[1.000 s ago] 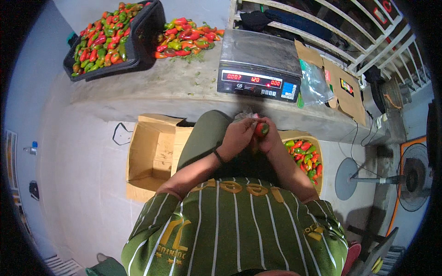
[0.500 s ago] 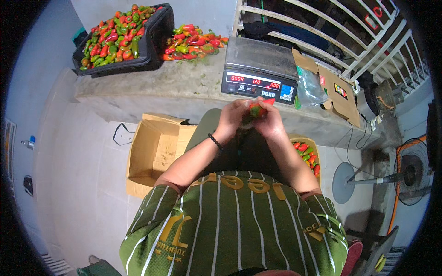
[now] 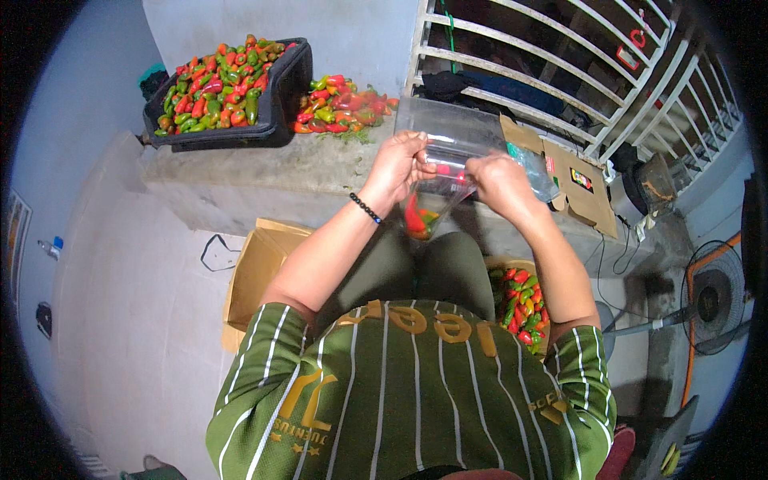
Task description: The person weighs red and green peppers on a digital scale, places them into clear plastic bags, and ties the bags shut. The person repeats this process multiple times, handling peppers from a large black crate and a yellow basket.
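Note:
In front of the scale I hold a see-through plastic bag (image 3: 448, 186) by its upper edge. My left hand (image 3: 398, 166) is closed on one side of the bag's mouth, fingers pinched together. My right hand (image 3: 502, 182) grips the other side, also closed. Red and green peppers (image 3: 418, 222) sit low in the bag, which hangs over the gap above my knees. Behind the bag and hands stands a scale (image 3: 448, 120), its display mostly covered by them.
A black crate (image 3: 276, 120) heaped with peppers and a loose pepper pile (image 3: 344, 104) lie on the concrete ledge (image 3: 208, 176). A cardboard box (image 3: 248, 276) stands left of my legs, a box of peppers (image 3: 524, 308) right. Flattened cardboard (image 3: 568, 188) lies beside the scale; a fan (image 3: 712, 300) stands right.
My hands were together around a red and green pepper. Now they are apart and higher, stretching the plastic bag between them, with peppers showing inside it.

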### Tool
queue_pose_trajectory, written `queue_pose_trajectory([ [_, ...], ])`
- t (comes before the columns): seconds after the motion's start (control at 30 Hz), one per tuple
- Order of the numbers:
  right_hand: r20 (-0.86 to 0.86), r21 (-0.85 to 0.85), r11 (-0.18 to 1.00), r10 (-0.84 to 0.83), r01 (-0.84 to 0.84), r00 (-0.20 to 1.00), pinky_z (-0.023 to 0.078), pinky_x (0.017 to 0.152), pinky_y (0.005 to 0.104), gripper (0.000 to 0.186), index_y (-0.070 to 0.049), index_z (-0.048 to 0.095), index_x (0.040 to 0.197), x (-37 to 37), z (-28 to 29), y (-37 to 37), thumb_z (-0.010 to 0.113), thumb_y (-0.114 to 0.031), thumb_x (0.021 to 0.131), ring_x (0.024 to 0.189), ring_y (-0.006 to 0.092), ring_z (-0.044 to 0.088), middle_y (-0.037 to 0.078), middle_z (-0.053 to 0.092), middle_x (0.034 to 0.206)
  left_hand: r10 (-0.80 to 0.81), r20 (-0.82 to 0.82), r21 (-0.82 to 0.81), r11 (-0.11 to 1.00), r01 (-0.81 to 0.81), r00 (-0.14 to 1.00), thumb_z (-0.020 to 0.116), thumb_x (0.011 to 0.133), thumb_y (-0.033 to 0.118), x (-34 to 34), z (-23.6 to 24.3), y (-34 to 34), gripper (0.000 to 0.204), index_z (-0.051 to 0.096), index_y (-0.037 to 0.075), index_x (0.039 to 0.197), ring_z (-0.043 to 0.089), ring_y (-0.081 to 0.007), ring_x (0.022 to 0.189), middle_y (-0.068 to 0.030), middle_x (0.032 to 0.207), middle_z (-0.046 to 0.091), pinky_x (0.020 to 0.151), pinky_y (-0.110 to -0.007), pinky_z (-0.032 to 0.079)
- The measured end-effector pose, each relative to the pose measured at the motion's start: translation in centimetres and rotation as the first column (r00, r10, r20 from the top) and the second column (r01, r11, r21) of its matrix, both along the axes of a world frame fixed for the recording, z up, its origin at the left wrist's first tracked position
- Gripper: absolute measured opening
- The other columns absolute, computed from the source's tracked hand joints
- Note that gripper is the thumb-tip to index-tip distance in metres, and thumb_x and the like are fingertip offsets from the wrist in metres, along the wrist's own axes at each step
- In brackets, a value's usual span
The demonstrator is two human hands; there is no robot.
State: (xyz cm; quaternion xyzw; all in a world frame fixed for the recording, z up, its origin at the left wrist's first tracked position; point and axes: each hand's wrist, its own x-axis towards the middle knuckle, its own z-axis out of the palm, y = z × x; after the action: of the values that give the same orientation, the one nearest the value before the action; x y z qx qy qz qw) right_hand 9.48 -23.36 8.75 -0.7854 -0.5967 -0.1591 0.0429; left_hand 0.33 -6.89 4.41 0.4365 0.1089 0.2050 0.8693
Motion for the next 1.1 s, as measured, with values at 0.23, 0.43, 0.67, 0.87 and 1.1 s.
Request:
queue_pose_trajectory([
  [0.23,0.12,0.021,0.971,0.233,-0.237,0.965,0.036,0.093,0.0455,0.013,-0.008,0.052,0.075,0.6,1.8,-0.9,0.057,-0.004,0.065,0.078,0.0245,0.059,0.009,0.057,0.069,0.022,-0.062,0.196,0.98,-0.01,0.998,0.048,0.088,0.014,-0.4,1.0,0.2,0.012,0.05,0.004,0.083,0.057,-0.0126,0.049,-0.0045,0.065,0.055,0.043,-0.024,0.051],
  [0.43,-0.055,0.44,0.869,0.277,-0.226,0.959,0.034,0.095,0.0431,0.056,-0.01,0.046,0.117,-1.0,3.2,-0.5,0.06,-0.01,0.063,0.105,0.0323,0.048,0.017,0.051,0.109,-0.114,0.052,0.094,0.99,0.109,0.992,0.05,0.086,0.011,-2.1,3.4,-1.9,0.01,0.048,0.002,0.083,0.061,-0.0154,0.053,-0.0098,0.068,0.06,0.046,-0.026,0.053],
  [0.67,-0.55,0.246,0.967,0.199,-0.071,0.811,0.047,0.065,0.0318,0.024,-0.005,0.055,0.1,-0.5,0.8,1.3,0.055,-0.016,0.078,0.066,0.0278,0.058,0.013,0.061,0.078,-0.077,0.217,0.476,0.878,-0.036,0.973,0.056,0.082,0.015,-5.6,3.5,-3.4,0.027,0.046,0.001,0.103,0.06,-0.0174,0.074,-0.0124,0.086,0.061,0.064,-0.027,0.05],
  [0.87,-0.529,0.466,0.857,0.469,-0.219,0.707,0.043,0.071,0.0252,0.028,0.0,0.057,0.085,-1.9,5.7,1.4,0.049,-0.026,0.088,0.075,0.0117,0.054,0.005,0.058,0.078,-0.257,-0.023,0.246,0.935,0.255,0.966,0.062,0.075,0.022,-8.4,-10.5,1.2,0.074,0.021,0.014,0.135,0.038,-0.0197,0.115,-0.0111,0.13,0.034,0.09,-0.039,0.036],
  [1.1,-0.336,0.451,0.793,0.576,-0.41,0.745,0.047,0.065,0.0298,0.014,0.001,0.058,0.079,-5.5,2.7,3.1,0.054,-0.012,0.078,0.07,0.0177,0.059,0.011,0.058,0.073,-0.224,0.068,-0.089,0.969,0.23,0.972,0.057,0.081,0.01,-8.4,-8.9,-5.9,0.057,0.023,0.015,0.127,0.053,-0.0198,0.097,-0.014,0.126,0.039,0.075,-0.04,0.05],
])
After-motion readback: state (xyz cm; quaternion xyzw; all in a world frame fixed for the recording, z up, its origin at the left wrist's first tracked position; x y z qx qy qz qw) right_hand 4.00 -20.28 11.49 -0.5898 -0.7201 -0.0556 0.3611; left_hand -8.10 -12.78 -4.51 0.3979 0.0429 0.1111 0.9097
